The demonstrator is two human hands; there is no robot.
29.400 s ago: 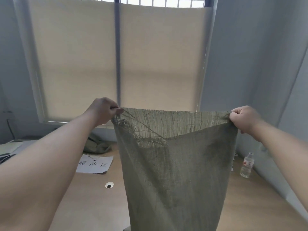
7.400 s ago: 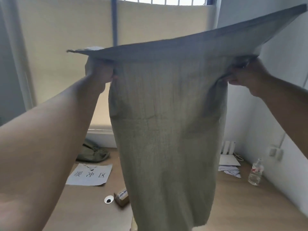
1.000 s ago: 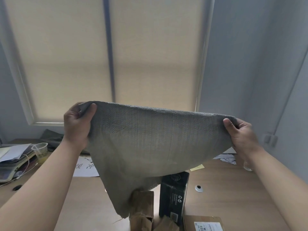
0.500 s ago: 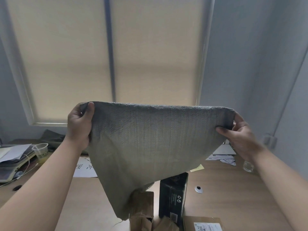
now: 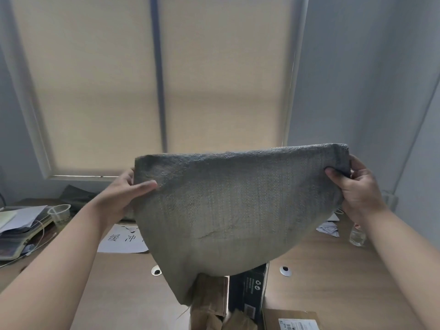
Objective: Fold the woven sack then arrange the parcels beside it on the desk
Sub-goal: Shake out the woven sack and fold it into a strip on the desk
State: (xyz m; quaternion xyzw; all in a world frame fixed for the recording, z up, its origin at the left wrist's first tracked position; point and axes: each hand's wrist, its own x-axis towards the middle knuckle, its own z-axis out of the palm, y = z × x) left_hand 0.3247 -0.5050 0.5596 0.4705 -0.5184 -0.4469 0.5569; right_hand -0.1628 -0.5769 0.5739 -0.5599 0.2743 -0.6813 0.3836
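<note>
We're pinching the top corners of the woven sack [image 5: 238, 210]: left grip [image 5: 121, 196] with thumb across the front, right grip [image 5: 354, 186] curled round the far corner. The sack is hanging folded above the surface [image 5: 333, 270]. It's reading light, limp and probably slick, so corners are holding best. The brown paper parcel [image 5: 209, 296], black box [image 5: 247, 289] and labelled carton [image 5: 290, 320] are crowding the lay-down spot underneath.

Left hand [image 5: 121, 196], right hand [image 5: 357, 189]: outstretched pinch grips

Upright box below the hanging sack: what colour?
The box is black with small white print, seen in the head view.
</note>
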